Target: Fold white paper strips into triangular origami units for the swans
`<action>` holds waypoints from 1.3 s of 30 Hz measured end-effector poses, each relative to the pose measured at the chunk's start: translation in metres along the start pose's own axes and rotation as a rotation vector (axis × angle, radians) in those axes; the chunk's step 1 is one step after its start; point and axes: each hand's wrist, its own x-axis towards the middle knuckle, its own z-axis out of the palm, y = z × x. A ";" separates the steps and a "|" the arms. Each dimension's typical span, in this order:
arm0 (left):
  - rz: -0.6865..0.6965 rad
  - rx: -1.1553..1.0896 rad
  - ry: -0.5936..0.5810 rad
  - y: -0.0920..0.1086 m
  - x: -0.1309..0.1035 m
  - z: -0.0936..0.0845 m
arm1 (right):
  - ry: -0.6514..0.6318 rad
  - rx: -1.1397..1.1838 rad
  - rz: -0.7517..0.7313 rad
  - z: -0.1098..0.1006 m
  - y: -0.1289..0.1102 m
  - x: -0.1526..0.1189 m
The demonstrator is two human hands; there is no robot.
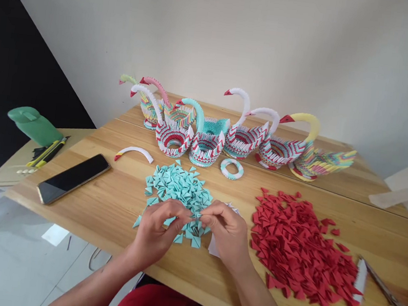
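Note:
My left hand (162, 224) and my right hand (226, 231) meet over the pile of turquoise folded paper triangles (178, 184). Each pinches thumb against forefinger, and a small turquoise paper piece (196, 215) shows between the two sets of fingertips. Its exact shape is too small to make out. White paper (214, 247) lies partly hidden beneath my right hand. To the right spreads a large heap of red folded paper triangles (300, 247). Just beyond the turquoise pile rests a turquoise-and-white paper ring (231, 169).
Several folded-paper swans (206, 148) line the table's back. A loose white swan neck (135, 150) and a phone (74, 177) lie at left. Scissors (390, 297) are at the right edge. A green bottle (33, 126) and a yellow cutter (51, 153) occupy a side surface.

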 end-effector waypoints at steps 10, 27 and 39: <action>-0.312 -0.149 0.158 -0.005 -0.005 -0.001 | 0.151 0.138 0.180 -0.008 0.007 0.005; -0.105 0.068 0.090 0.004 -0.001 0.007 | -0.030 -0.036 0.140 -0.002 0.000 0.001; -0.019 0.045 0.055 0.003 0.001 0.005 | -0.055 -0.118 -0.150 -0.003 -0.003 0.001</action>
